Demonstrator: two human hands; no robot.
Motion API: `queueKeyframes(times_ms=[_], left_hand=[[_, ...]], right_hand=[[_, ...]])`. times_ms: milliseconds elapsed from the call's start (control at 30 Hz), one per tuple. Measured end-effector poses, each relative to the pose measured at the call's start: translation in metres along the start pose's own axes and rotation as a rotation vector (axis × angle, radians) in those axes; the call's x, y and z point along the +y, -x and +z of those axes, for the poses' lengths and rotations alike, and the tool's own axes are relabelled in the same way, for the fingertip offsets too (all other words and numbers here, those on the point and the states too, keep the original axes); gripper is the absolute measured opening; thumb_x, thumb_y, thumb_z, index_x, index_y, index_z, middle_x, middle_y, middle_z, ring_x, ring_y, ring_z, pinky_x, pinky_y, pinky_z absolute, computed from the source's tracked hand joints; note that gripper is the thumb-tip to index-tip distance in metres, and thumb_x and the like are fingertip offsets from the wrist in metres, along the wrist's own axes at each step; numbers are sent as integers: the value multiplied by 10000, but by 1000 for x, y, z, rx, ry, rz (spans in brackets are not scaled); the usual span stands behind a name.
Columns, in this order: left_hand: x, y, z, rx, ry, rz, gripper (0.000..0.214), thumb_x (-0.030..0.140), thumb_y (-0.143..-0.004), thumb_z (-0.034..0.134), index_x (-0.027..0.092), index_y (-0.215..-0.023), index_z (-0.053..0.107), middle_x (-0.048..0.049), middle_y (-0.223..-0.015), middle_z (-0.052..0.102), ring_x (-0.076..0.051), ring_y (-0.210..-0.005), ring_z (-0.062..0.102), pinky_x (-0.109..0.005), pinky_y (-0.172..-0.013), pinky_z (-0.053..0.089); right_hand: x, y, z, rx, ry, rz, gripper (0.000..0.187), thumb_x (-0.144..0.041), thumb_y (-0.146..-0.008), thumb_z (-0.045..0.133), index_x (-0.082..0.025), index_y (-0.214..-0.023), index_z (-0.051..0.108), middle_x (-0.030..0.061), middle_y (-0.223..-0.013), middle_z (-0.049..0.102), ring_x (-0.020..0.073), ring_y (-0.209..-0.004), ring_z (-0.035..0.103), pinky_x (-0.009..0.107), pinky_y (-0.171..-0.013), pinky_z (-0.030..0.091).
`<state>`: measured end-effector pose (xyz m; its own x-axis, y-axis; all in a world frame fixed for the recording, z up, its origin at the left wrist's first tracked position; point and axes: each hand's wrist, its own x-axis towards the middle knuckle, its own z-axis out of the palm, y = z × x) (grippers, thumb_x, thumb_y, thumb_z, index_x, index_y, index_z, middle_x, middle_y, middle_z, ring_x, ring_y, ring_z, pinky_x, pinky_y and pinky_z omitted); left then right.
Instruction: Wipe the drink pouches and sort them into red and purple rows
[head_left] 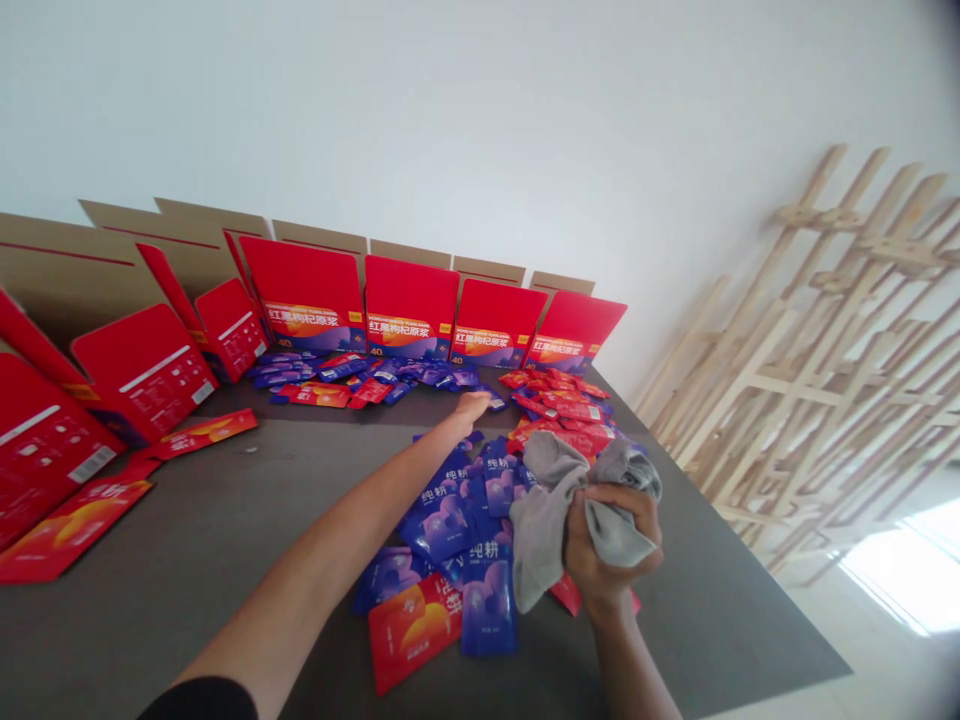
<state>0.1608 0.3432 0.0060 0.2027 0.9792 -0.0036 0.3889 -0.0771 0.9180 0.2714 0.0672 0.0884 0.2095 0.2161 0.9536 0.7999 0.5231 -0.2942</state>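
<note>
My right hand (609, 555) is closed around a crumpled grey cloth (546, 530), whose folds spill out on both sides of the fist. My left hand (472, 405) is stretched far forward over the table, its fingers closed at the edge of a small purple pouch (496, 400). Below my left forearm lies a loose heap of purple pouches (444, 520), with a red-orange pouch (416, 628) at its near end. Just beyond the cloth is a pile of red pouches (566, 405), partly hidden by it.
Red cartons (411, 305) with raised flaps stand along the back and left of the grey table (300, 500). Mixed pouches (367, 375) lie before them, and flat red packs (82, 520) lie at left. Wooden easels (795, 380) lean by the white wall on the right.
</note>
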Motion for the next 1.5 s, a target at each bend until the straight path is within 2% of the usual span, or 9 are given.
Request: queueKeyframes(times_ms=[167,300,433,533,767,967,1100,1333,1500], left_hand=[[1,-4,4,-62,-141,73,405,401,-995,676,183,-1333,631,-110,-1340,659,-254,-1128,683,-471,-944,607],[-5,7,-4,-117,-337,261,396,395,-1000,668,203,-1344,634,-115,-1408,630,-271,-1202,655,-505,-1012,577],[-13,23,-11,-218,-531,457,459,372,-986,689,204,-1405,607,-125,-1512,571,-322,-1368,565,-605,-1145,465],[-14,27,-15,-223,-655,506,487,371,-994,676,203,-1441,583,-129,-1535,558,-339,-1431,513,-643,-1201,384],[-6,28,-29,-138,-823,474,407,407,-996,667,208,-1350,645,-121,-1495,586,-320,-1393,539,-613,-1183,412],[-12,32,-40,12,-902,312,451,418,-983,685,190,-1367,620,-127,-1457,599,-308,-1295,607,-572,-1086,516],[-16,30,-50,52,-925,235,428,400,-986,688,181,-1348,626,-122,-1390,635,-280,-1207,655,-520,-1012,573],[-14,29,-60,70,-848,194,419,394,-990,686,171,-1340,628,-122,-1357,650,-266,-1164,672,-494,-978,593],[-15,38,-87,56,-674,192,387,392,-997,675,189,-1324,640,-118,-1363,650,-257,-1164,670,-484,-983,591]], right_hand=[[-3,-2,1,-6,-2,-1,128,-191,-831,772,-233,-860,655,-12,-769,705,166,-629,678,293,-624,550],[-4,-1,-1,-17,-19,-5,124,-177,-825,768,-235,-859,663,-14,-761,713,162,-623,684,284,-615,555],[-3,0,-4,-22,-2,-6,116,-197,-823,777,-233,-855,672,-8,-753,719,169,-613,692,286,-597,563],[-2,1,-4,-24,0,-15,120,-200,-828,780,-231,-869,672,-3,-767,727,177,-628,710,289,-604,569],[-6,-2,-1,-63,-15,-34,134,-168,-829,770,-237,-862,659,-24,-730,713,172,-606,708,285,-600,575],[-6,-2,0,-88,-28,-33,144,-172,-830,768,-242,-888,656,-27,-751,721,169,-615,704,285,-606,566],[-5,1,1,-104,-44,-23,150,-159,-827,768,-232,-900,658,-21,-762,724,162,-613,697,275,-604,561],[-5,4,3,-127,-84,-17,139,-130,-836,753,-215,-912,673,0,-759,729,164,-602,689,276,-575,571],[-6,4,4,-139,-89,-11,130,-142,-837,755,-219,-901,671,3,-761,731,173,-620,696,284,-582,575]])
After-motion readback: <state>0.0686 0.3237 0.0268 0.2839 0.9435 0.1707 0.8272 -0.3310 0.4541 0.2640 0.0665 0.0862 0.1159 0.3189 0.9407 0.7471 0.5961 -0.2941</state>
